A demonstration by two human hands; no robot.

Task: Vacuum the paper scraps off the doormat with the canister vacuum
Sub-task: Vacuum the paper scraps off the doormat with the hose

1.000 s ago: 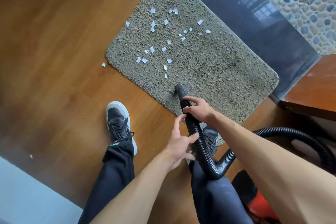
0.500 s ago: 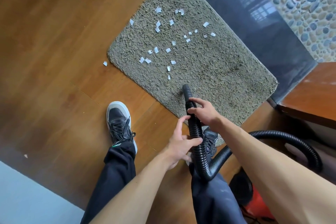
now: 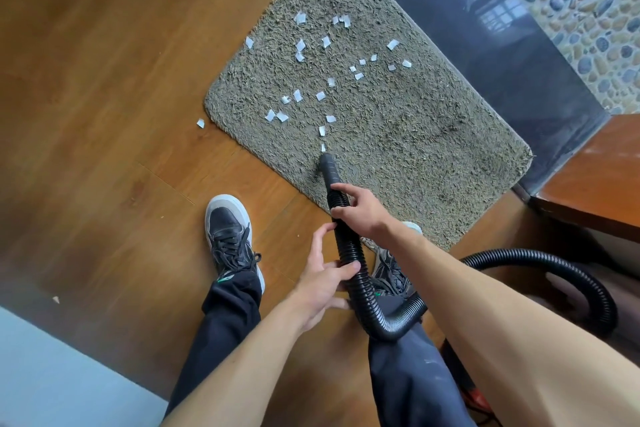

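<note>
A person stands at the near edge of a shaggy grey-green doormat point(image 3: 415, 135) on a wooden floor point(image 3: 104, 114), both bare hands on the one black ribbed hose point(image 3: 358, 288) of a canister vacuum point(image 3: 465, 388), of which only a red-and-black sliver shows at lower right. The hose's long axis runs from the person's knees up and away. Its smooth nozzle point(image 3: 327, 166) is set down on the mat's near border and points at the paper scraps point(image 3: 320, 95). Behind the hands the hose doubles back in a tight bend, then loops off right. The right grip point(image 3: 363, 210) is closed over the hose just behind the nozzle, fingers curled across the ribs. The left grip point(image 3: 322, 282) holds it lower down, thumb laid over the top, other fingers beneath, forefinger lifted. By count about 23 white scraps lie on the mat's left and middle, the nearest just ahead of the nozzle tip. One stray scrap point(image 3: 200, 123) sits on the floor beside the mat's left corner, and another fleck point(image 3: 55, 299) lies well apart at far left. Two dark shoes show, the left shoe point(image 3: 232, 236) on bare wood. Compared with a second ago the nozzle has closed on the nearest scrap, while the scatter and both holds are unchanged.
</note>
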